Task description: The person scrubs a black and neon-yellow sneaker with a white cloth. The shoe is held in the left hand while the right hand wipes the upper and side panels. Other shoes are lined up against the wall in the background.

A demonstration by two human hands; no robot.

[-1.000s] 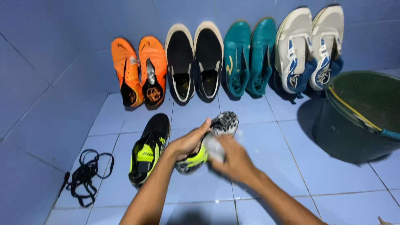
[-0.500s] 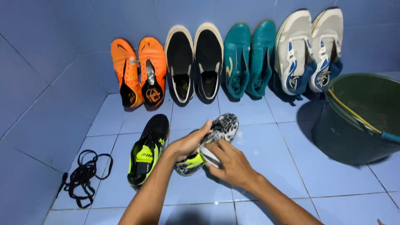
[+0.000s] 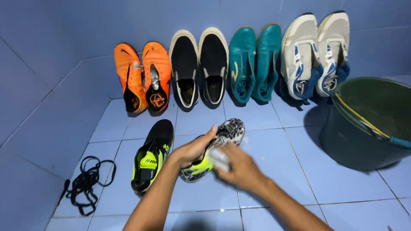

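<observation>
Just below the middle of the frame my left hand [image 3: 192, 149] is wrapped around a soapy black and neon-yellow shoe [image 3: 214, 149], gripping it from its left side. Its long axis runs diagonally, toe toward upper right and heel toward lower left. My right hand [image 3: 239, 169] sits just to the shoe's lower right, touching it and closed on a small pale thing [image 3: 219, 157], too blurred to name. Both hands are on the shoe; the left carries it. Its mate, a second black and yellow shoe [image 3: 152, 156], lies just left on the blue tiled floor [image 3: 274, 179], with loose black laces [image 3: 85, 184] in the lower left. Four pairs of shoes [image 3: 231, 60] lean against the blue wall along the top, and a dark green bucket [image 3: 368, 128] stands at right.
</observation>
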